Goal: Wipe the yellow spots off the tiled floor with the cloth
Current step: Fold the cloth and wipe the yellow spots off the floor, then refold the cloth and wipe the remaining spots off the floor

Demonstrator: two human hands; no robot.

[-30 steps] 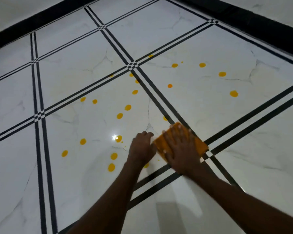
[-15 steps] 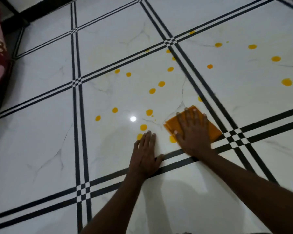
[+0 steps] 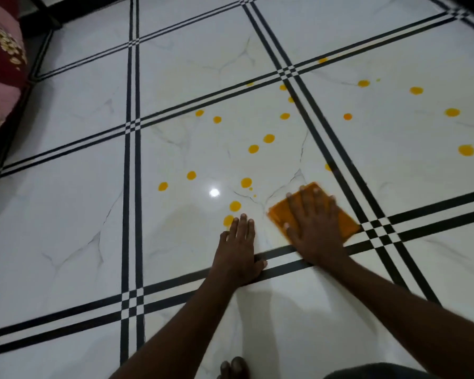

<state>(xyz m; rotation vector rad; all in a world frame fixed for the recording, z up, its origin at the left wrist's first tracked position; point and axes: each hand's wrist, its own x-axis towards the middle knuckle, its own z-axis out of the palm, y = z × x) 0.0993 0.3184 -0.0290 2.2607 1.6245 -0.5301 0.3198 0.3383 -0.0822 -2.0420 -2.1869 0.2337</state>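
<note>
A folded orange cloth lies flat on the white tiled floor, close to a crossing of black lines. My right hand presses down on the cloth with spread, straight fingers and covers most of it. My left hand rests flat on the tile just left of the cloth, fingertips beside a yellow spot. Several more yellow spots dot the tile ahead, and others lie on the tile to the right.
A dark red patterned fabric sits at the left edge. Black double lines cross the floor. Toes show at the bottom edge, and a bright light reflection shines on the tile.
The view swung left and closer. The cloth under my right hand slid slightly left, and the yellow spot beside it is gone. My left hand went flat onto the tile.
</note>
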